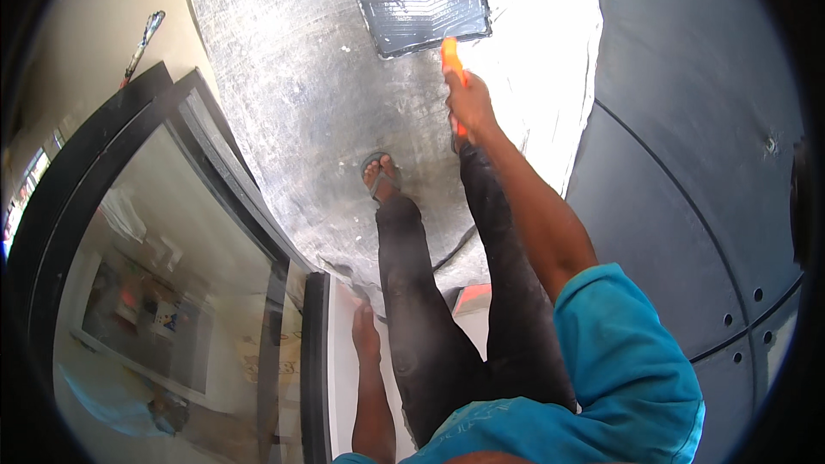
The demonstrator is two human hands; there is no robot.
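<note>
My right hand (471, 106) is closed around the orange handle of a tool (451, 53), held out ahead of my right leg. The handle's far end meets the near edge of a dark paint tray (393, 52) with ridges and streaks of grey paint. The tool's head cannot be made out. My left hand (365, 332) is low beside my left leg, close to the dark window frame (315, 361). Its fingers look stretched out, with nothing seen in them.
A worn silvery sheet (284, 60) covers the floor under my sandalled feet. To the left stands a dark-framed glass panel (172, 249) with reflections. A paint-smeared brush (144, 45) lies beyond it. Dark grey panels (670, 180) with seams and holes are at the right.
</note>
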